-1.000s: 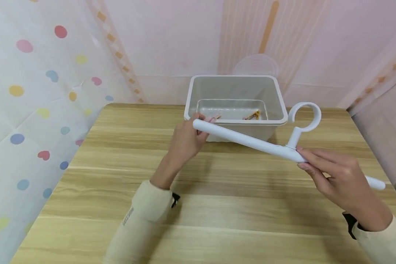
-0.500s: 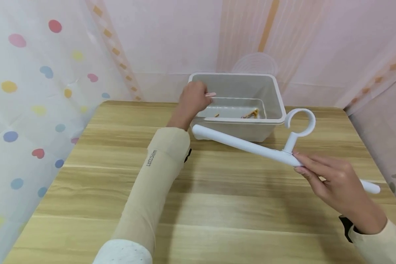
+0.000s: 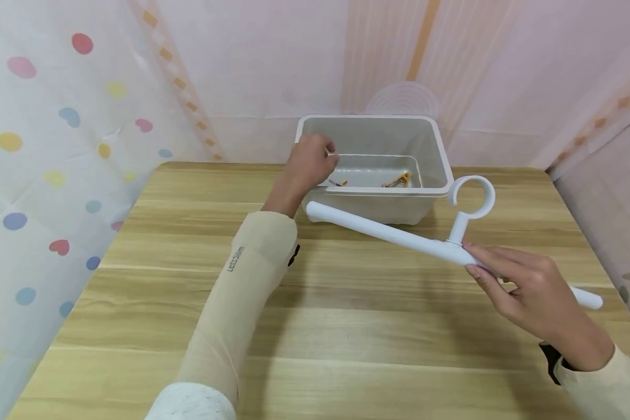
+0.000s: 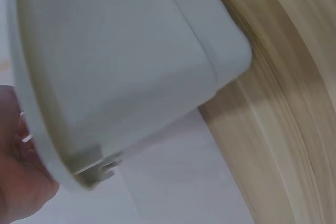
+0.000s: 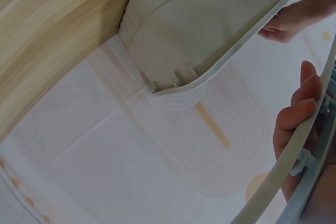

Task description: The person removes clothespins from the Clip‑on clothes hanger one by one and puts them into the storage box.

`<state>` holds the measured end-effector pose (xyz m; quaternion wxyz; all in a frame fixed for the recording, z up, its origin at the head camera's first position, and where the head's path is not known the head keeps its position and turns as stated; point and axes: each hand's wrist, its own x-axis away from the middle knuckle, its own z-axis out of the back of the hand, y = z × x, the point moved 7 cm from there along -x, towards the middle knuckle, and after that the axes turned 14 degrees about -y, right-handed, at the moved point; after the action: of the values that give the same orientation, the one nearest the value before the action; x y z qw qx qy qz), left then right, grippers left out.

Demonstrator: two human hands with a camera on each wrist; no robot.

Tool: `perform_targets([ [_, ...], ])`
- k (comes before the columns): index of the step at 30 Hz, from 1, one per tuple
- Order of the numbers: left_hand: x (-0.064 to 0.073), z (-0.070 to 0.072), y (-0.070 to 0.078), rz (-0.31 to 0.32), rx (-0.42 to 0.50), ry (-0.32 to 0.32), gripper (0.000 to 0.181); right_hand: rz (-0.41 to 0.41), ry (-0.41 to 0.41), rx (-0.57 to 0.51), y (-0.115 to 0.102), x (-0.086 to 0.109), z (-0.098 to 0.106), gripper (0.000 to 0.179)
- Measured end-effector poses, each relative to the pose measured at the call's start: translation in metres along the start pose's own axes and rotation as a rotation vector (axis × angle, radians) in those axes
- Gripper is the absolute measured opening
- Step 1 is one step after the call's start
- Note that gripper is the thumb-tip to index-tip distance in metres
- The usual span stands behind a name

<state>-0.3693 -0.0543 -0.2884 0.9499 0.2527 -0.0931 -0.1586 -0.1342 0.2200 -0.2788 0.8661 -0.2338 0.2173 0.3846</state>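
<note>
My left hand (image 3: 311,160) is over the left side of a pale plastic bin (image 3: 378,191), its fingers loosely bent and parted from the thumb. Nothing shows between its fingers in the head view. On the bin's floor lie an orange-yellow clip (image 3: 402,179) and, nearer the hand, another small piece (image 3: 339,183). My right hand (image 3: 535,289) grips a white hanger (image 3: 388,232), a straight bar with a C-shaped hook (image 3: 475,195), with thumb and fingers near the hook's base. In the right wrist view, a small pale-blue fitting (image 5: 303,162) shows along the hanger.
The bin stands at the back of a wood-grain table (image 3: 346,350), close to a patterned wall covering (image 3: 262,70). The hanger's left end overlaps the bin's front wall in the head view.
My left hand has gone from the bin's front rim to over its inside; the pink clip it held has left its fingers. The right hand and hanger stay nearly still.
</note>
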Motion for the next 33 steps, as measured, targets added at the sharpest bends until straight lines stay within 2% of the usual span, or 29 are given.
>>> perform_targets([
  [3, 0.014, 0.009, 0.007, -0.081, 0.049, 0.119, 0.021, -0.011, -0.033, -0.031, 0.002, 0.001, -0.003, 0.054],
  [6, 0.036, 0.016, 0.011, -0.166, 0.135, 0.247, 0.020, -0.017, -0.087, -0.057, 0.005, 0.002, -0.008, 0.055],
  [8, 0.051, 0.017, 0.012, -0.207, 0.186, 0.305, 0.020, -0.022, -0.129, -0.060, 0.006, 0.002, -0.013, 0.055],
  [10, 0.065, 0.014, 0.010, -0.218, 0.196, 0.341, 0.021, -0.021, -0.167, -0.063, 0.008, 0.002, -0.020, 0.054],
  [14, 0.093, 0.008, 0.001, -0.215, 0.107, 0.421, 0.023, -0.023, -0.270, -0.053, 0.012, 0.003, -0.037, 0.045],
  [18, 0.123, 0.005, -0.016, -0.241, -0.038, 0.548, 0.025, -0.030, -0.374, -0.046, 0.016, 0.005, -0.054, 0.012],
  [20, 0.133, 0.004, -0.027, -0.254, -0.108, 0.585, 0.027, -0.039, -0.410, -0.048, 0.018, 0.006, -0.063, 0.026],
  [21, 0.136, 0.003, -0.034, -0.256, -0.143, 0.584, 0.030, -0.042, -0.423, -0.048, 0.019, 0.006, -0.068, 0.033],
  [23, 0.136, 0.001, -0.049, -0.231, -0.211, 0.546, 0.038, -0.039, -0.439, -0.043, 0.020, 0.007, -0.077, 0.035],
  [25, 0.132, -0.002, -0.068, -0.154, -0.279, 0.460, 0.049, -0.033, -0.452, -0.039, 0.022, 0.008, -0.087, 0.033],
  [29, 0.119, -0.008, -0.107, 0.027, -0.389, 0.245, 0.071, -0.033, -0.477, -0.039, 0.025, 0.010, -0.107, 0.029],
  [31, 0.113, -0.011, -0.120, 0.071, -0.427, 0.171, 0.075, -0.043, -0.491, -0.046, 0.027, 0.010, -0.116, 0.028],
  [33, 0.108, -0.014, -0.130, 0.086, -0.440, 0.130, 0.078, -0.056, -0.506, -0.052, 0.029, 0.010, -0.123, 0.027],
])
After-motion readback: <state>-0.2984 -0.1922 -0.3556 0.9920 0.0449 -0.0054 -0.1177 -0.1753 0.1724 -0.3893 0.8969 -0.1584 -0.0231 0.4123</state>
